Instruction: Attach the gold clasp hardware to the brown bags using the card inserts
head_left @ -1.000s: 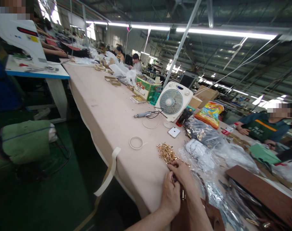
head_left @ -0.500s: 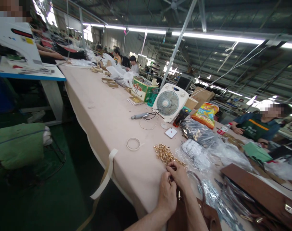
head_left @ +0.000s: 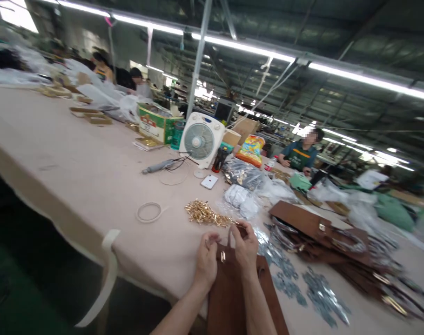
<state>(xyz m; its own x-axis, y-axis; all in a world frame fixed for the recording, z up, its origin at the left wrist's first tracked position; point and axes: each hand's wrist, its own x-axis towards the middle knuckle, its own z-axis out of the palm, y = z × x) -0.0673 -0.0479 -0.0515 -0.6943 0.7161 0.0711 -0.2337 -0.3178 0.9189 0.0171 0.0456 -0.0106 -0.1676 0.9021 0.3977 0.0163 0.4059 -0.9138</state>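
Observation:
A brown leather bag (head_left: 223, 293) with a small gold clasp (head_left: 223, 256) lies in front of me at the table's near edge. My right hand (head_left: 245, 249) is closed at the top of the bag, its fingers around the brown handle (head_left: 229, 237). Left of the clasp, my left hand (head_left: 206, 260) has its fingers curled together; whether something small is pinched there I cannot make out. Just beyond both hands lies a heap of small gold metal fittings (head_left: 205, 213).
Stacked brown bags (head_left: 302, 223) and silvery metal pieces (head_left: 323, 293) lie to the right. Farther back are a phone (head_left: 209, 182), a white fan (head_left: 201, 139) and a corded grey tool (head_left: 159, 166). A tape roll (head_left: 149, 212) sits left; a co-worker (head_left: 300, 153) is across the table.
My view has swung right, bringing more of the bag stack into sight. My hands, close together before, have moved apart, uncovering the clasp on the bag.

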